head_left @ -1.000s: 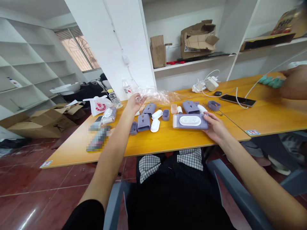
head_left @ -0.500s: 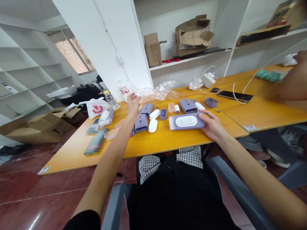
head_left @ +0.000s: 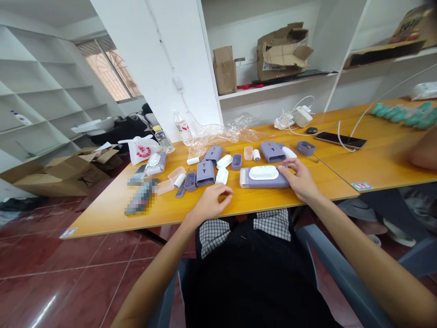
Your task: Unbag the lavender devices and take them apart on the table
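Observation:
My right hand (head_left: 300, 180) grips the right end of a purple brush (head_left: 268, 182) with its thumb and fingers. The brush has a white oval bristled pad on top and a clear cap on its left end. My left hand (head_left: 213, 200) is near the table's front edge, fingers curved and apart, with nothing in it. Just beyond it are a white oval piece (head_left: 221, 176) and a purple housing (head_left: 205, 173). A small purple cup (head_left: 236, 161), a pale pink cup (head_left: 248, 153) and another purple housing (head_left: 272, 151) stand farther back.
A white roller (head_left: 193, 161) lies behind the left housings. Crumpled clear plastic (head_left: 241, 126), bottles (head_left: 182, 127) and a white bag (head_left: 141, 149) line the back. On the right are a phone (head_left: 341, 140), a cable and several green objects (head_left: 406, 113). Another person's arm (head_left: 425, 150) rests there.
My left hand has come back from near the bottle to the table's front edge. The brush in my right hand has tipped so its pad faces more upward. The view has shifted slightly.

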A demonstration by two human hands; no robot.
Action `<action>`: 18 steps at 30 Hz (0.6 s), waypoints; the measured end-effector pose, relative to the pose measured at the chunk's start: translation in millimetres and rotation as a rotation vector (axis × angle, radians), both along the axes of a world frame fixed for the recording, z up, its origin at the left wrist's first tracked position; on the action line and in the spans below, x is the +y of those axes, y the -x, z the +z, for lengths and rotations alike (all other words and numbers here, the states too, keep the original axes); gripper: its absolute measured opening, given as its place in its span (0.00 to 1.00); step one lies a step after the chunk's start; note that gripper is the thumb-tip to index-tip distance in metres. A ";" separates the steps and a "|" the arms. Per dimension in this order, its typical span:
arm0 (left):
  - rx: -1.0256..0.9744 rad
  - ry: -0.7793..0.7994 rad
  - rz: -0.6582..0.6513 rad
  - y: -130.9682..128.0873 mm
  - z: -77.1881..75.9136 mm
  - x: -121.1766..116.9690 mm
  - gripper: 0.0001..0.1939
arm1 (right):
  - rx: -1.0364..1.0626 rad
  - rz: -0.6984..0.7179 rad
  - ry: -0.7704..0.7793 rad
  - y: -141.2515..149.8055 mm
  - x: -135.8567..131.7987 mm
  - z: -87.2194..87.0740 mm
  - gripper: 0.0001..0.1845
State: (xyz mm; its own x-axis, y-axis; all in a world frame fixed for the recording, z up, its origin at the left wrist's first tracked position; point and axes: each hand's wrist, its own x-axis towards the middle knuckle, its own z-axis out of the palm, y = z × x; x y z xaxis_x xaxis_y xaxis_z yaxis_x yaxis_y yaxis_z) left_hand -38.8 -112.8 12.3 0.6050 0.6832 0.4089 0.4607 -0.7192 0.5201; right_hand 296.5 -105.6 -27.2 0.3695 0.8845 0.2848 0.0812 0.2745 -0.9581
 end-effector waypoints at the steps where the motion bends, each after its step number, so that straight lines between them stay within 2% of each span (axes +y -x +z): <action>1: 0.028 -0.023 0.001 1.8 -1.2 1.0 0.06 | -0.011 0.015 0.030 1.5 -0.2 1.8 0.28; 4: 0.109 -0.087 0.046 5.4 -3.4 0.4 0.06 | -0.066 0.087 0.170 7.6 -1.8 8.7 0.30; 7: 0.196 -0.126 0.159 8.4 -5.8 -3.7 0.06 | -0.115 0.119 0.268 12.9 -1.2 14.9 0.29; 10: 0.262 -0.125 0.264 11.1 -8.1 -6.8 0.07 | -0.148 0.153 0.304 13.3 5.1 20.6 0.24; 14: 0.327 -0.118 0.353 10.7 -8.8 -8.2 0.14 | -0.131 0.295 0.406 12.1 16.6 30.2 0.18; 16: 0.359 -0.115 0.374 9.5 -8.5 -8.7 0.17 | -0.154 0.337 0.396 15.9 20.3 33.4 0.19; 18: 0.386 -0.106 0.384 8.5 -8.2 -9.3 0.19 | -0.218 0.314 0.322 23.0 22.1 33.7 0.20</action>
